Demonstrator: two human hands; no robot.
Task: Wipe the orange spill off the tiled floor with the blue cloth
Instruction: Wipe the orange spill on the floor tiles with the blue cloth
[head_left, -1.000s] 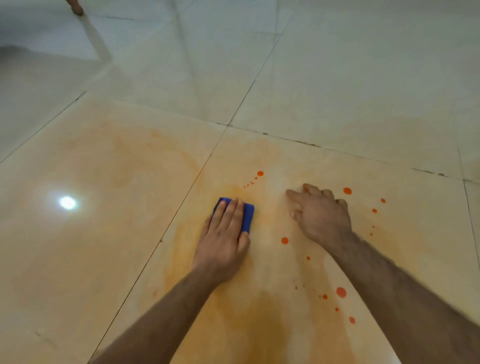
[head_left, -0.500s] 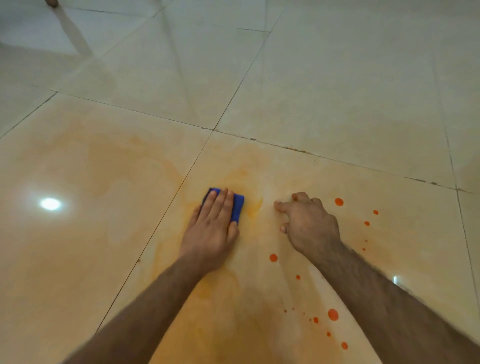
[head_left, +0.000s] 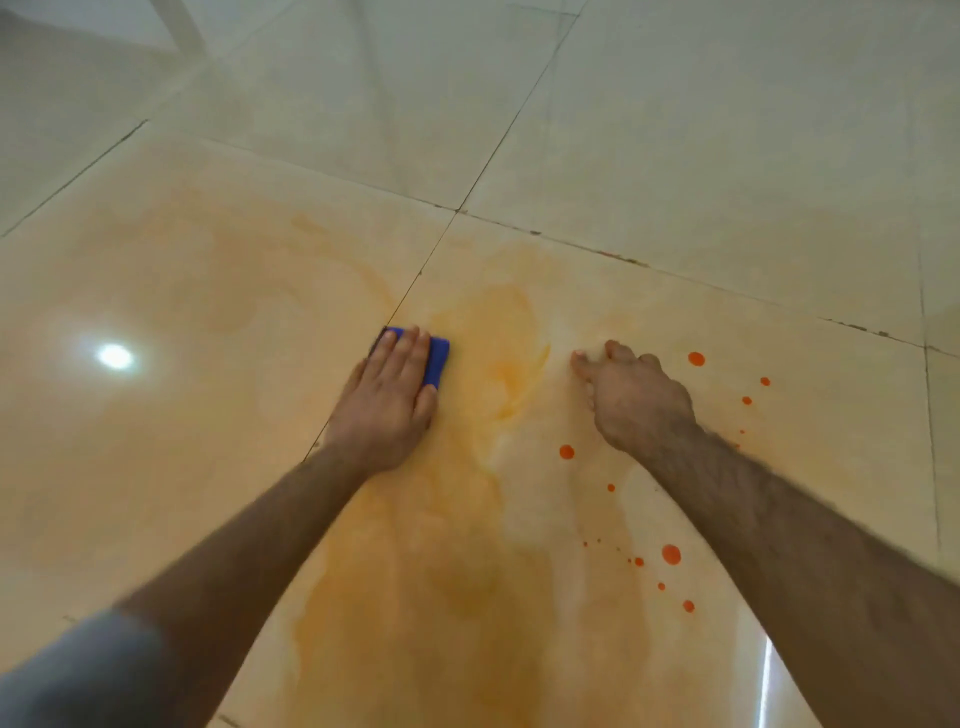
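Glossy tiles (head_left: 727, 130), rectangular blue cloth (head_left: 438, 358), orange smears (head_left: 452, 545)

one view only, from a wide-angle camera worn on the person's head. it sat above the tiled floor (head_left: 727, 156) and faced forward and steeply down, close to the tiles. the left forearm (head_left: 249, 545) and right forearm (head_left: 810, 530) ran up from the bottom corners, and the left hand (head_left: 387, 410) and right hand (head_left: 641, 402) lay near mid-frame. farther tiles bent away toward the top edge.
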